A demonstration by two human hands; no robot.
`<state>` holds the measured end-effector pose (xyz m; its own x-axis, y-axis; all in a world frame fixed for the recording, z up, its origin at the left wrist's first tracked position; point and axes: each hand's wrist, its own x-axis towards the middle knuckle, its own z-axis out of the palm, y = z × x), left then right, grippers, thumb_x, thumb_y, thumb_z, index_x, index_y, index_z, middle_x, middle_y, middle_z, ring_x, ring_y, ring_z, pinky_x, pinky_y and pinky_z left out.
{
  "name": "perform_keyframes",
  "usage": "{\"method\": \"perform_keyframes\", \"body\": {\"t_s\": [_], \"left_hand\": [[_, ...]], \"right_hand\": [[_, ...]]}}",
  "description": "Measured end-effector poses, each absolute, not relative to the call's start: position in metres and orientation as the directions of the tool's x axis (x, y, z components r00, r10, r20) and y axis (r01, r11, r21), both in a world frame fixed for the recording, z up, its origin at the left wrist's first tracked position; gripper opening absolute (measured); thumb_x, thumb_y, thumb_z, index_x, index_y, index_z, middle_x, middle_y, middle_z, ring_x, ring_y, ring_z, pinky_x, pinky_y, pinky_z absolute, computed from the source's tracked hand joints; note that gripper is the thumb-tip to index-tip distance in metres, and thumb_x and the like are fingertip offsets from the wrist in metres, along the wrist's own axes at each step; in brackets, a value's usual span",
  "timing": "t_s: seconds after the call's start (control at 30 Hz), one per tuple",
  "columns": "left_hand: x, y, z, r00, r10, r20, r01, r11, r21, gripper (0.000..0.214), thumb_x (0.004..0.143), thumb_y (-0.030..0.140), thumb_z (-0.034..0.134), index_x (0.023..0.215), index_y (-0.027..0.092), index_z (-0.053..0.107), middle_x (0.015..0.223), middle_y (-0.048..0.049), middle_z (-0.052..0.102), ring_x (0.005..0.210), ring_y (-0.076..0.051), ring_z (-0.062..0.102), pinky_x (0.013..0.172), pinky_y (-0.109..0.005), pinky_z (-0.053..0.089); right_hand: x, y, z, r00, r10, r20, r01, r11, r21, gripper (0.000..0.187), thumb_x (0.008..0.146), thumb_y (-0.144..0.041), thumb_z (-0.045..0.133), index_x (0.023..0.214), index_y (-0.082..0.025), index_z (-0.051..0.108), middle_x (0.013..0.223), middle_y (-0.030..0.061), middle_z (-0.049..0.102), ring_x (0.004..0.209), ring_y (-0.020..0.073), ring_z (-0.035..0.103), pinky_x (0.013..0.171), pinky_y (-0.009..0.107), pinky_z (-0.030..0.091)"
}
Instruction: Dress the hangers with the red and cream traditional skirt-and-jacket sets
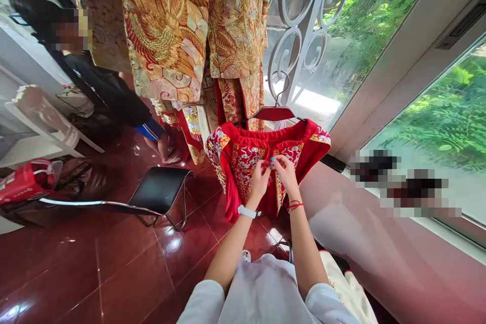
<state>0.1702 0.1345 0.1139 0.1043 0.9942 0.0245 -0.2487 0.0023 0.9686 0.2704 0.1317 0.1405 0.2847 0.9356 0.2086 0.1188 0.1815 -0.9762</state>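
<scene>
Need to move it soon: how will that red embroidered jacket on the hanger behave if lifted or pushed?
Probably floppy: the red jacket hangs in soft folds from its hanger. Likely heavyish for cloth, given dense embroidery. Pushed, it would likely swing, as only the hanger carries it; the left hand and right hand pinch its front.

Both hands, the left hand (261, 176) wearing a white wristband and the right hand (284, 172) a red string bracelet, pinch the front opening of a red embroidered jacket (243, 162) hanging on a red hanger (274, 111) beside gold brocade garments (170, 35), above a black stool (159, 191).
</scene>
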Motion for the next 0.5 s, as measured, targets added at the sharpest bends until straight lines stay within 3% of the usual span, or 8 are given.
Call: {"method": "perform_keyframes", "body": {"t_s": [0.1,0.2,0.4,0.5], "left_hand": [[0.155,0.095,0.123,0.189,0.982,0.022,-0.297,0.036,0.954,0.043,0.085,0.06,0.064,0.082,0.019,0.053,0.071,0.0038,0.048,0.057,-0.008,0.041,0.054,-0.021,0.036],[0.149,0.05,0.134,0.296,0.955,0.0,-0.317,0.098,0.943,0.055,0.084,0.074,0.055,0.075,0.02,0.047,0.064,0.0063,0.039,0.051,-0.007,0.031,0.048,-0.022,0.028],[0.14,-0.002,0.155,0.348,0.935,-0.066,-0.166,0.13,0.977,0.061,0.087,0.08,0.042,0.069,0.022,0.038,0.056,0.0061,0.038,0.052,-0.009,0.033,0.052,-0.025,0.028],[0.131,-0.012,0.167,0.358,0.93,-0.088,-0.079,0.125,0.989,0.063,0.087,0.082,0.038,0.066,0.023,0.036,0.056,0.0055,0.036,0.053,-0.01,0.033,0.053,-0.027,0.028]], "right_hand": [[0.272,0.117,0.148,0.191,0.969,0.156,0.055,0.149,-0.987,0.036,0.08,-0.055,0.064,0.089,-0.02,0.067,0.083,0.0035,0.068,0.076,0.0179,0.061,0.075,0.032,0.051],[0.27,0.107,0.157,-0.024,0.998,0.066,-0.038,0.065,-0.997,0.042,0.085,-0.062,0.06,0.089,-0.022,0.072,0.089,0.0056,0.071,0.081,0.0181,0.064,0.081,0.034,0.053],[0.261,0.111,0.184,-0.196,0.975,-0.103,-0.199,-0.143,-0.969,0.045,0.066,-0.064,0.08,0.073,-0.02,0.072,0.073,0.0028,0.071,0.068,0.0152,0.063,0.075,0.031,0.054],[0.256,0.113,0.2,-0.274,0.95,-0.149,-0.245,-0.218,-0.945,0.043,0.064,-0.058,0.084,0.069,-0.017,0.07,0.069,0.0026,0.07,0.064,0.0135,0.061,0.07,0.028,0.054]]}}
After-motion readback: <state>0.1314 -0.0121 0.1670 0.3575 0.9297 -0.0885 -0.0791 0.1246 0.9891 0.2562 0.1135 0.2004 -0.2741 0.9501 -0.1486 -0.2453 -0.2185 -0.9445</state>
